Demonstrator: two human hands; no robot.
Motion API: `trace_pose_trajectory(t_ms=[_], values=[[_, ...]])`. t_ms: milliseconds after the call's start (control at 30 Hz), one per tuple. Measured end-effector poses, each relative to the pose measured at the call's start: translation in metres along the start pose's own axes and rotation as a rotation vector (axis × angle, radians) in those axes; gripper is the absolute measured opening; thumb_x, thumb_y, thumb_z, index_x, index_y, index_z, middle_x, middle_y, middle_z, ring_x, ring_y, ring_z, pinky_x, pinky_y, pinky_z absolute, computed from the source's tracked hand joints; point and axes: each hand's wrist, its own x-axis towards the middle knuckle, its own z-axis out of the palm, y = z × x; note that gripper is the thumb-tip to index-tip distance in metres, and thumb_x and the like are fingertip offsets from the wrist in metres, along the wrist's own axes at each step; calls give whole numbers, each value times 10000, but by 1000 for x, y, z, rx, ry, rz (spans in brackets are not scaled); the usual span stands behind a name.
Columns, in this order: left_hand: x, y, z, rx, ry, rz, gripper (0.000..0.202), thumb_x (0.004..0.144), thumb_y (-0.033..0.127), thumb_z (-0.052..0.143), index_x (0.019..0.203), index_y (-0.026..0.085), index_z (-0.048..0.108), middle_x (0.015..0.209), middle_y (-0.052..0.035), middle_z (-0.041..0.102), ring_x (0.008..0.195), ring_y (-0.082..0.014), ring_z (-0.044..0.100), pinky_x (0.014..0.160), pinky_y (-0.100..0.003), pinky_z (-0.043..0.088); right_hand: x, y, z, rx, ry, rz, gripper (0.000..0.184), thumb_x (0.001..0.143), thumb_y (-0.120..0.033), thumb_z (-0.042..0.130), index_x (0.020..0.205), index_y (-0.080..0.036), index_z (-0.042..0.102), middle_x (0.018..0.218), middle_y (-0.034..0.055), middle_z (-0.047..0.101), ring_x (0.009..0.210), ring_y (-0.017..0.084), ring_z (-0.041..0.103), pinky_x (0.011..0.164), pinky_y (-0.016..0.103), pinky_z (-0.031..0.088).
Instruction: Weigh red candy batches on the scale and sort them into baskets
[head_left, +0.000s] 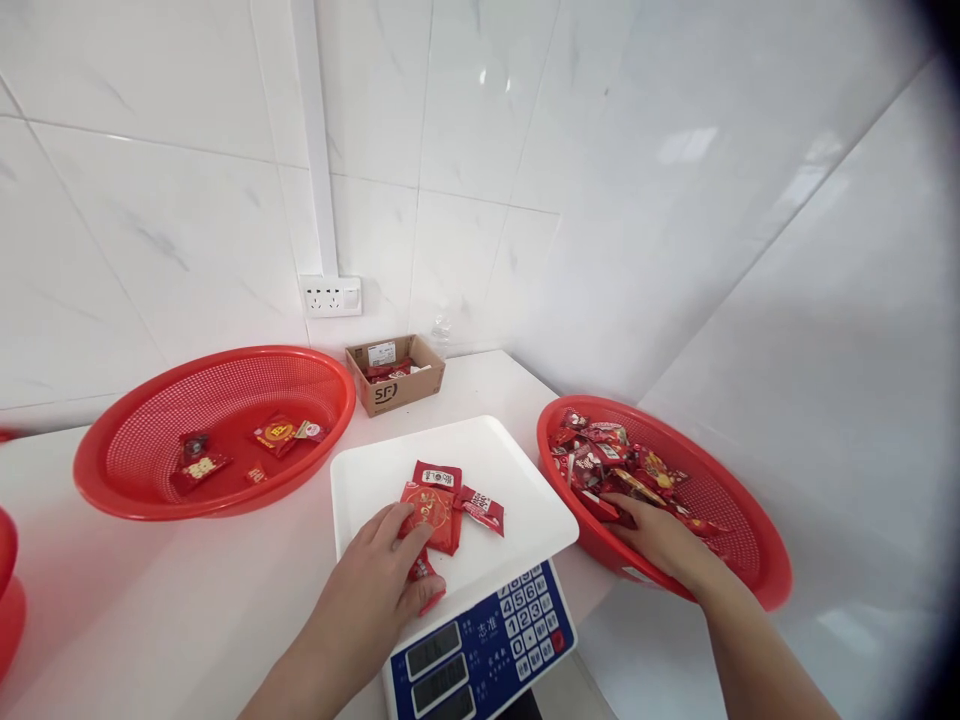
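A white scale tray sits on a blue electronic scale in front of me. Red snack packets lie on the tray. My left hand rests on the tray's near edge, fingers curled round a small red packet and touching the larger ones. My right hand reaches into the red basket on the right and lies on its pile of red packets, fingers bent down among them. Whether it holds one is hidden.
A large red mesh basket at the left holds several packets. A small cardboard box with red packets stands by the tiled wall, below a wall socket. Part of another red container shows at the far left edge.
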Motion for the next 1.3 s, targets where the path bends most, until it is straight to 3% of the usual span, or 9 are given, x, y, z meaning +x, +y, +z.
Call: trace_pose_trajectory(t_ms=[100,233,433,700,767,867,1000,1133,1300], values=[[0,3,0,-6,-39,-14,353,814,335,564,1160,268,588,1339,-91,479,1227,-321,444,956,-500,434,0,-4,-2,-2,-20,-14,496,814,-332,437,1292,-222,514,1261,82,586,1109,300,566,892,375,438],[1,5,-5,8,-60,-23,326,823,209,499,1126,274,600,1333,-83,477,1206,-299,465,957,-492,430,5,0,0,-44,5,-31,452,810,-282,422,1233,-220,567,1212,92,618,1069,309,586,855,379,442],[-1,6,-15,-63,-81,-7,274,858,137,357,792,229,607,1241,-51,529,1122,-233,529,871,-382,491,9,4,4,-52,46,-56,350,837,-283,377,1075,-208,622,1112,110,655,1014,301,601,825,378,434],[-3,8,-23,-205,-148,-79,206,887,214,360,921,246,560,1101,-34,569,831,-171,620,711,-312,521,9,4,6,-43,87,-44,309,846,-334,384,1021,-220,612,1061,99,663,973,282,609,777,345,430],[-3,5,-21,-161,-129,-92,235,870,262,434,1071,254,555,1220,-57,535,981,-216,599,803,-360,514,9,5,6,-37,91,-37,300,845,-344,393,1010,-230,615,1044,88,668,957,277,614,760,337,430],[-1,0,-14,-56,-132,-37,428,847,290,496,1275,294,474,1417,-52,406,1291,-285,375,999,-469,398,10,5,6,-27,99,-27,279,845,-368,403,934,-229,628,979,79,680,897,271,623,718,330,431],[2,-5,-7,54,-192,17,437,869,329,465,1306,304,467,1493,-16,293,1383,-290,171,1080,-531,264,9,3,4,-12,152,-4,316,858,-399,384,889,-202,629,941,99,678,854,278,621,701,346,432],[3,-12,-1,97,-160,70,427,869,359,466,1288,283,495,1469,-23,339,1376,-295,195,1082,-551,246,7,0,2,15,233,10,320,870,-382,379,976,-187,610,1036,112,659,942,273,606,760,339,427],[-1,-23,11,77,-21,173,411,873,449,464,1253,302,523,1401,-44,449,1322,-296,335,1058,-553,288,7,1,-4,52,349,76,318,880,-414,355,882,-193,583,868,102,671,801,255,620,671,322,415]])
